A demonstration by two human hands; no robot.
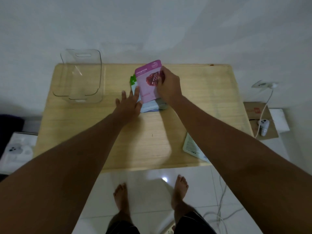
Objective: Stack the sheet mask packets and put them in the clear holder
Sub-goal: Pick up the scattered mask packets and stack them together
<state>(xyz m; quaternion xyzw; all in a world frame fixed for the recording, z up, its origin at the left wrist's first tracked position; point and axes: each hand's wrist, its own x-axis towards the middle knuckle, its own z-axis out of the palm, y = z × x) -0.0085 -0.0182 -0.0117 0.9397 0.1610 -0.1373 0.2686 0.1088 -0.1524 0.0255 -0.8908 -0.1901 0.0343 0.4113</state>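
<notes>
Head view looks down on a pale wooden table (104, 132), the landmark for all else. Near its far edge lies a stack of sheet mask packets (152, 107). On top, the right hand (168, 85) pinches a pink pomegranate packet (146, 81) by its right side. At the stack's left side, the left hand (130, 103) rests flat, fingers spread, gripping nothing. At the table's far left corner stands an empty clear plastic holder (81, 76). Another pale packet (192, 146) lies at the near right edge.
</notes>
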